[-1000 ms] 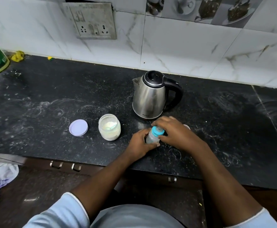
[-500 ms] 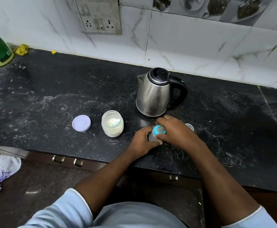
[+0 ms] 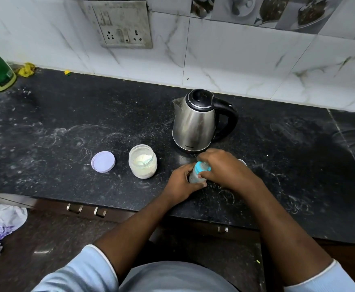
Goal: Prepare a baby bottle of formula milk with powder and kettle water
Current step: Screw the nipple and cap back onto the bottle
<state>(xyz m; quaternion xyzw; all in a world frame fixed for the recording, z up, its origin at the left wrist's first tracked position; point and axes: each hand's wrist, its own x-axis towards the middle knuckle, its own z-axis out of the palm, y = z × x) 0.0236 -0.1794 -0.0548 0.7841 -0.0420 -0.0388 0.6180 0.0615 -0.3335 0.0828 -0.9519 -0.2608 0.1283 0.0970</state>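
So the baby bottle (image 3: 198, 175) is held low on the black counter (image 3: 298, 165), just in front of the kettle (image 3: 195, 121). Its body is wrapped by the left hand (image 3: 181, 183), fingers curled right round it. The teal collar (image 3: 201, 167) is gripped by the right hand (image 3: 225, 168), fingers bent over it. The open powder jar (image 3: 142, 162) is parked just left, with the lilac lid (image 3: 103, 161) beside it.

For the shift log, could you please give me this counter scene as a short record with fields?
left grip: hand wrapped round the baby bottle body
right grip: hand curled over the blue collar on top of the bottle
kettle: upright, lid shut, just behind both hands
powder jar: open, powder inside, left of the bottle
jar lid: flat on the counter, left of the jar
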